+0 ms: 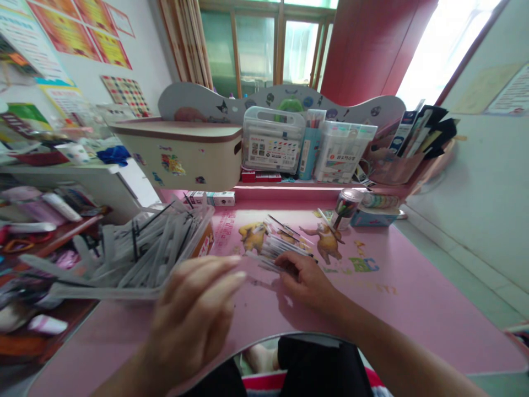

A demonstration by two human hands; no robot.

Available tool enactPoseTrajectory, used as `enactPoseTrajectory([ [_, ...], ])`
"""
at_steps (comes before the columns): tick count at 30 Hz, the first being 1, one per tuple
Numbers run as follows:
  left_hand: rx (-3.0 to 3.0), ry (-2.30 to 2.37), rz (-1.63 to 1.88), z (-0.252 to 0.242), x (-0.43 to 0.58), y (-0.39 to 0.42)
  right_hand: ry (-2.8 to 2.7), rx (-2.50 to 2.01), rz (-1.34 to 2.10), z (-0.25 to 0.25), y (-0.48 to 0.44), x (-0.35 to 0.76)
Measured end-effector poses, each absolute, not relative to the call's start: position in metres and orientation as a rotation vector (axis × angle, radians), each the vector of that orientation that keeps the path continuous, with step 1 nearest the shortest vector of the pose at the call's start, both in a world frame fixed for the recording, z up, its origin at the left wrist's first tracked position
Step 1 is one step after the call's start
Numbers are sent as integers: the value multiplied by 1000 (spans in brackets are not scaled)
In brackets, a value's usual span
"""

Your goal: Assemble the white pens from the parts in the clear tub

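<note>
On the pink desk, a bundle of slim pen-like sticks (270, 248), pale and translucent with some dark ones, lies in front of me. My right hand (303, 275) rests at the near right side of this bundle, its fingers curled round some of the sticks. Raised over the desk to the left, my left hand (198, 309) is blurred, with fingers stretched to the right and a gap at the thumb; I see nothing clearly held. Beside it stands a clear plastic bin (111, 292) heaped with translucent strips and thin dark rods (161, 242).
A lidded cream box (185, 160), a clear pen case (273, 140) and a marker box (345, 149) stand on the back shelf. A pen holder (397, 165) is at its right end. A clear jar (347, 207) and a blue box (374, 216) sit below.
</note>
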State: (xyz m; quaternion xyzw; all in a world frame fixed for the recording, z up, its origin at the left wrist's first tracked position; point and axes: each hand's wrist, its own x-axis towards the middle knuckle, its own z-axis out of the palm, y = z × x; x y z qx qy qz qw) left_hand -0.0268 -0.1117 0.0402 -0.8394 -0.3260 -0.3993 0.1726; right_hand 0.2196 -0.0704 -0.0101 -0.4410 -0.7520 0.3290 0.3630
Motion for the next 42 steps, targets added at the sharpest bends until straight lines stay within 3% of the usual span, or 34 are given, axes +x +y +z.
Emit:
enactPoseTrajectory([
  [3, -2535, -784, -909, 32, 21, -106, -1748, -1065, 1122, -11, -67, 221],
  [7, -2664, -948, -529, 26, 51, -86, -1484, -896, 1450, -8, -62, 227],
  [10, -2790, -1114, -497, 29, 56, -72, -1300, -795, 1707, -1, -58, 234],
  [13, -2912, -1478, -890, 32, 57, -61, -1072, -718, 1780, 3, -52, 240],
  [18, -2922, -2413, -2248, 26, 69, -49, -1183, -876, 1339, -5, -45, 241],
  [21, -2642, -2506, -2760, 17, 76, -49, -1398, -961, 1351, -8, -48, 236],
  [28, -2859, -2073, -2507, 4, 75, -55, -1866, -1037, 1045, 2, -58, 232],
  [42, -2829, -1996, -2668, -9, 71, -55, -1627, -894, 1423, -1, -59, 224],
])
